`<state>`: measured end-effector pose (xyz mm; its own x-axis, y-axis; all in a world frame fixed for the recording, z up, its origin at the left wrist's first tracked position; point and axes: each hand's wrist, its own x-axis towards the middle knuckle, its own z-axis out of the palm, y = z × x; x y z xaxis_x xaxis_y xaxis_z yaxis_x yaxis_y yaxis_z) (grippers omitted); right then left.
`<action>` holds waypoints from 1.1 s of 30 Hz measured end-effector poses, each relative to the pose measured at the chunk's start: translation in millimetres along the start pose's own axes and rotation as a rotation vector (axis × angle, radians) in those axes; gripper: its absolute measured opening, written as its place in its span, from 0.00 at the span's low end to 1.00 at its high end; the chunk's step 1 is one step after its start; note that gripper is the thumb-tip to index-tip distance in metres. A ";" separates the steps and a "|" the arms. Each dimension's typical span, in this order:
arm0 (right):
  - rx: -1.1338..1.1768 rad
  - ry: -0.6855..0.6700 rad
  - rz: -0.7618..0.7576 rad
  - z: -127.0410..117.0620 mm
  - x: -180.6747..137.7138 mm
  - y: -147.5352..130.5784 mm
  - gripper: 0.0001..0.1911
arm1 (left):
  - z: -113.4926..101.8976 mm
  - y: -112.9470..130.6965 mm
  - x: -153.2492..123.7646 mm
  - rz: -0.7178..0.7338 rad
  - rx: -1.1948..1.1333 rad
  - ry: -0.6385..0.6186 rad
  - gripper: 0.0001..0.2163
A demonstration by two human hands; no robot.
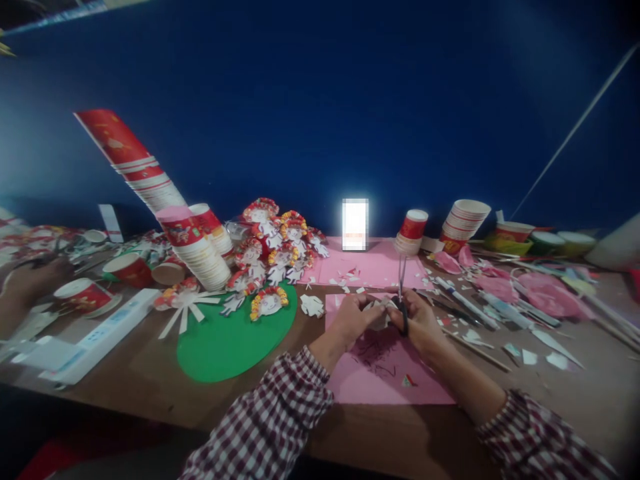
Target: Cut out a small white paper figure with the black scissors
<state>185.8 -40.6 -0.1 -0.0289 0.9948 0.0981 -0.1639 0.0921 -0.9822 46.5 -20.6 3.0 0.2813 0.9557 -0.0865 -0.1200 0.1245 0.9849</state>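
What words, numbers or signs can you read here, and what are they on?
None can be read clearly.
Red paper cups: printed patterns, too blurred to read.
Long white box: faint bluish print, too small to read.
Nearest pink sheet: dark scribbles; I can't tell if they're writing.
Scissors: no lettering I can make out.

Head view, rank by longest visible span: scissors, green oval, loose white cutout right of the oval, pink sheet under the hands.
1. Pink sheet and green oval: too close to rank, both partly covered
2. Scissors
3. White cutout
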 end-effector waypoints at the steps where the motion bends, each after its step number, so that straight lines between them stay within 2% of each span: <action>1: -0.006 -0.002 -0.001 -0.1 0.0 0.1 0.24 | 0.3 0.2 -0.1 -0.006 -0.008 0.000 0.09; 12: 0.001 -0.010 -0.020 -0.5 1.4 1.1 0.24 | -0.1 -1.2 0.5 -0.005 -0.017 0.009 0.09; 17: 0.058 0.031 0.006 3.0 0.2 -3.3 0.23 | -2.0 2.1 1.5 -0.028 -0.058 0.015 0.10; 19: 0.104 0.077 0.018 4.4 -0.1 -6.6 0.22 | -5.5 8.3 2.7 -0.046 -0.155 0.047 0.11; 23: 0.086 0.209 0.032 5.0 -0.1 -13.5 0.22 | -18.0 25.2 5.5 -0.049 -0.340 0.235 0.14; 26: 0.083 0.243 0.015 3.3 0.0 -16.6 0.21 | -27.8 33.8 7.6 -0.046 -0.507 0.356 0.14; 29: 0.085 0.266 -0.052 -0.5 0.7 -18.8 0.20 | -34.2 38.3 8.9 -0.062 -0.598 0.397 0.13; 33: 0.136 0.364 -0.139 -6.4 3.7 -24.3 0.19 | -35.1 40.1 9.1 -0.052 -0.635 0.409 0.09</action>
<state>196.0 -38.9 23.1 0.3495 0.9263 0.1407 -0.2716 0.2439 -0.9310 10.8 2.5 36.5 -0.0594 0.9518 -0.3010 -0.6763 0.1834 0.7135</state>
